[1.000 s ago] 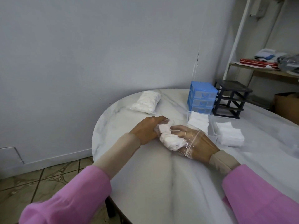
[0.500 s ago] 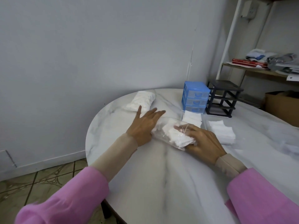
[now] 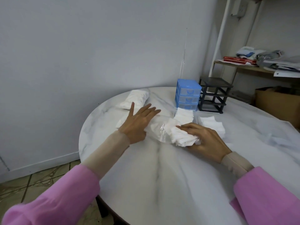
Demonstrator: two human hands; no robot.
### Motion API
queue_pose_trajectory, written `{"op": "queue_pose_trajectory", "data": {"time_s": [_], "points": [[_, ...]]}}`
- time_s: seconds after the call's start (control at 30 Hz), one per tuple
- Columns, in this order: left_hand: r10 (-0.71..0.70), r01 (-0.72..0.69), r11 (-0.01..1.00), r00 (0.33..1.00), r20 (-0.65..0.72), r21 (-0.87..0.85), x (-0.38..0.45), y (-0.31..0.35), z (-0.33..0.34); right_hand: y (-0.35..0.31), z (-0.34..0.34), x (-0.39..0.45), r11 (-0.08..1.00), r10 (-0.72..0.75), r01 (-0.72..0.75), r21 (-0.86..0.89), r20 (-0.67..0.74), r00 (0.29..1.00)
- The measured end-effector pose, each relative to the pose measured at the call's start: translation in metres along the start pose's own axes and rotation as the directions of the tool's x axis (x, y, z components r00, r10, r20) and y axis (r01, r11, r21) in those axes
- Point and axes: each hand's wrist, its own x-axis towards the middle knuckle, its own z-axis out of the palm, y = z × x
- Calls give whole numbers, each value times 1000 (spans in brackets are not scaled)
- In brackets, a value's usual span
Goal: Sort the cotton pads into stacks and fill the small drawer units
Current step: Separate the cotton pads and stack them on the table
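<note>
Pads lying left-right, gripped by right hand, left hand flat.

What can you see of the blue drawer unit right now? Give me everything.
The blue drawer unit stands upright near the far edge of the marble table, beside a black empty drawer frame on its right. It looks like plastic: a solid blue top and frame with three stacked translucent drawers, all pushed in, each with a blue handle. A white pad stack sits just in front of it. Neither hand touches it.
</note>
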Motion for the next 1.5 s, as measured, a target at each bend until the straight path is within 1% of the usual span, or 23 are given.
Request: {"op": "queue_pose_trajectory", "data": {"time_s": [0.07,0.13,0.3,0.37,0.43,0.5,0.6,0.73,0.8,0.93,0.97,1.03,1.13,1.2,1.27,1.3,1.4,1.5], "points": [[66,-66,998,998,-10,-9,-2,13,1,0,-3,-4,1000,-3,4,13,-22,1000],[82,-82,996,996,-19,-25,-1,21,3,-1,-5,-9,1000,3,-2,22,-22,1000],[13,-13,1000,1000,-3,14,2,12,2,1,-15,-24,999,28,-28,41,-12,1000],[-13,13,1000,1000,17,-13,2,12,-1,4,-21,-31,998,26,-27,57,12,1000],[-8,10,998,1000,29,-58,2,17,-5,8,-27,-37,995,17,-23,102,54,998],[25,-24,995,1000,16,-97,2,24,-8,8,-33,-40,980,71,-88,180,98,993],[78,-74,987,997,21,-141,1,34,-10,5,-40,-41,894,191,-252,371,192,963],[135,-118,978,987,90,-175,-1,44,-10,9,-34,-43,874,277,-348,341,240,931],[155,-120,968,977,144,-222,-3,47,-9,10,-28,-43,868,305,-363,339,214,928],[147,-68,941,964,221,-331,-6,50,-5,11,-26,-42,889,323,-336,310,94,942],[139,-61,944,965,224,-326,-7,48,-3,13,-26,-42,899,316,-328,291,89,945],[126,-68,964,968,217,-259,-6,45,-2,17,-25,-41,916,319,-327,231,72,945],[104,-76,985,977,185,-153,-3,40,-4,22,-24,-39,922,347,-339,188,-14,938],[104,-80,987,980,170,-139,-2,42,-5,22,-24,-39,899,366,-346,268,-31,930],[110,-82,981,981,157,-177,-2,46,-6,22,-25,-40,858,381,-343,381,-24,924],[115,-83,975,982,147,-208,-1,48,-6,22,-27,-40,849,385,-338,406,-38,922],[131,-102,946,988,78,-306,2,54,-6,25,-34,-40,878,354,-304,371,-73,933],[115,-121,905,993,-40,-407,8,63,-8,26,-40,-41,904,323,-282,320,-84,943]]}}
